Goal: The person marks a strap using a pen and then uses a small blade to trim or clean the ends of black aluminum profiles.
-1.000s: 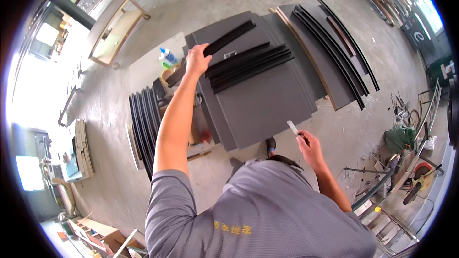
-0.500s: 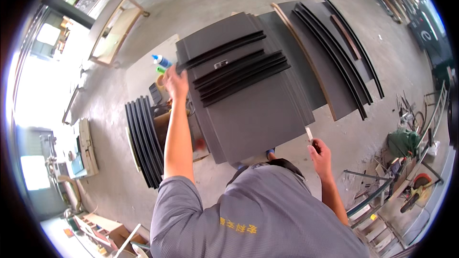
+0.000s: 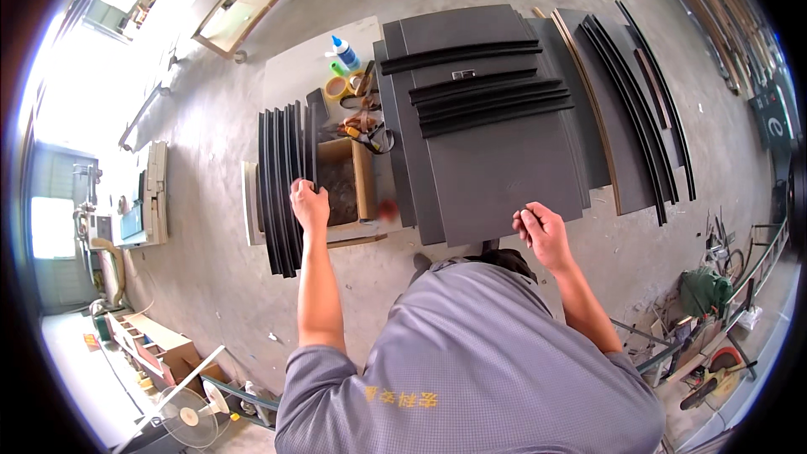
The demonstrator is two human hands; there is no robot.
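Observation:
My left hand [image 3: 310, 206] is closed on the near part of a black strip [image 3: 310, 139] at the right side of a bundle of long black strips [image 3: 280, 202]. Over the near edge of a stack of dark grey panels [image 3: 492, 181], my right hand [image 3: 542, 234] is closed, fingers curled together. What it holds, if anything, is too small or hidden to make out. Several black strips [image 3: 492, 105] lie across the panels, with a small metal piece [image 3: 463, 75] among them.
Beside the bundle stands an open cardboard box [image 3: 365, 181]. Behind it are tape rolls [image 3: 337, 87], a blue-and-white bottle [image 3: 345, 52] and tools with orange and yellow parts [image 3: 357, 128]. More panels and long strips [image 3: 626, 97] lie at right. A wheeled cart [image 3: 244, 13] stands far left.
My left hand has moved from the strips on the panels back toward me to the bundle at left. A pale flat piece seen in my right hand no longer shows. The view has shifted left.

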